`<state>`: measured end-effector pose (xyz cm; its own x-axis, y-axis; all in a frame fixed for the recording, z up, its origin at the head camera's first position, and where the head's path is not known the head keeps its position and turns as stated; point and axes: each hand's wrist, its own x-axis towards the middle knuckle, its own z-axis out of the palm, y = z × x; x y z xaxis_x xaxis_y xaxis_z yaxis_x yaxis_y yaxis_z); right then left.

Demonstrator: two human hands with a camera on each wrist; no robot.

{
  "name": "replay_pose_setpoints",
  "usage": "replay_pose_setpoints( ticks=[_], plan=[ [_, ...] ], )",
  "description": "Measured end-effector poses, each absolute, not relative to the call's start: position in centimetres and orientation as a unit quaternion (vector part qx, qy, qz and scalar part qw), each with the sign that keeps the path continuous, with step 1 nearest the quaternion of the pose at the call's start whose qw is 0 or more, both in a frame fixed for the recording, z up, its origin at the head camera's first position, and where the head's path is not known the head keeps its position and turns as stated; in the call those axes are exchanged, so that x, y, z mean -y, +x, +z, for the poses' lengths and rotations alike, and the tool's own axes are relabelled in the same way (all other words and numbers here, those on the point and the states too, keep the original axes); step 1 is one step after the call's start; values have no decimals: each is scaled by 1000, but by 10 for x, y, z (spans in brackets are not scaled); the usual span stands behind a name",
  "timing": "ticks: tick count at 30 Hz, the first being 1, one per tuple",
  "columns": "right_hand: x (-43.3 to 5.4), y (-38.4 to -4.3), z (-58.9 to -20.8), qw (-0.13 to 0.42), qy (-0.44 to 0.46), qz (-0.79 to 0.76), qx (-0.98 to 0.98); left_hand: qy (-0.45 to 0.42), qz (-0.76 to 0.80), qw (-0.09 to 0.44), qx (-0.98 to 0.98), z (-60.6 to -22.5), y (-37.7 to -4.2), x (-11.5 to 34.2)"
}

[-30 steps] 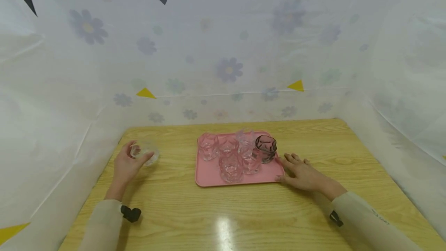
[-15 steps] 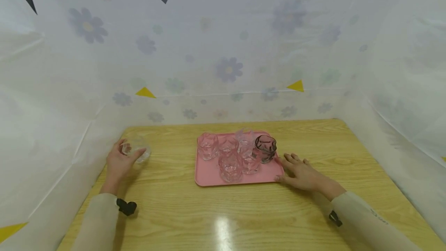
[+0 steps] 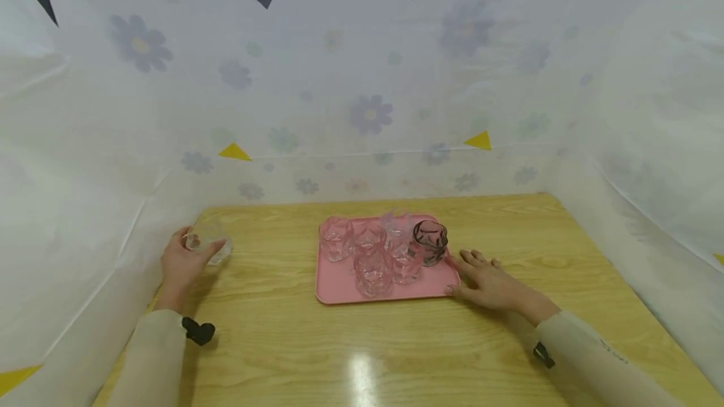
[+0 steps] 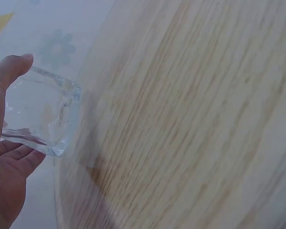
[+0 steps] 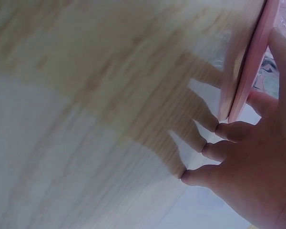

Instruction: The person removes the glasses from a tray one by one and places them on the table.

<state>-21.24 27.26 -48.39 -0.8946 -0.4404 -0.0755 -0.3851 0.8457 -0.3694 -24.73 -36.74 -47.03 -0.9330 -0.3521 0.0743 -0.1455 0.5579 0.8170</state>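
My left hand (image 3: 181, 264) grips a clear glass tumbler (image 4: 43, 109), thumb on one side and fingers on the opposite side; the hand is parted only to the tumbler's width. Location of the tumbler: beside the left edge of the table (image 3: 271, 331), toward the far left corner. Base contact with the table cannot be confirmed.

My right hand (image 3: 491, 280) is spread, fingers extended, and grasps nothing. Its thumb and index finger touch the right edge of the pink tray (image 3: 339, 287), the thumb near the tray's near right corner; the other fingertips rest on the table.

The tray lies toward the table's far edge and carries a cluster of clear glasses (image 3: 373, 272). One smoky dark glass (image 3: 431, 244) stands near its far right corner.
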Motion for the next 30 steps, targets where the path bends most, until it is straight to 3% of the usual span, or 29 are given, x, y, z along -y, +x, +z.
replay_pose_setpoints(
  ticks=[17, 30],
  plan=[
    [-272, -211, -482, 74, -217, -169, -959, 146, -416, 124, 889, -472, -248, 374],
    [-270, -209, -478, 74, -219, -173, -958, 119, -446, 82, 883, -474, -247, 379]
  ],
)
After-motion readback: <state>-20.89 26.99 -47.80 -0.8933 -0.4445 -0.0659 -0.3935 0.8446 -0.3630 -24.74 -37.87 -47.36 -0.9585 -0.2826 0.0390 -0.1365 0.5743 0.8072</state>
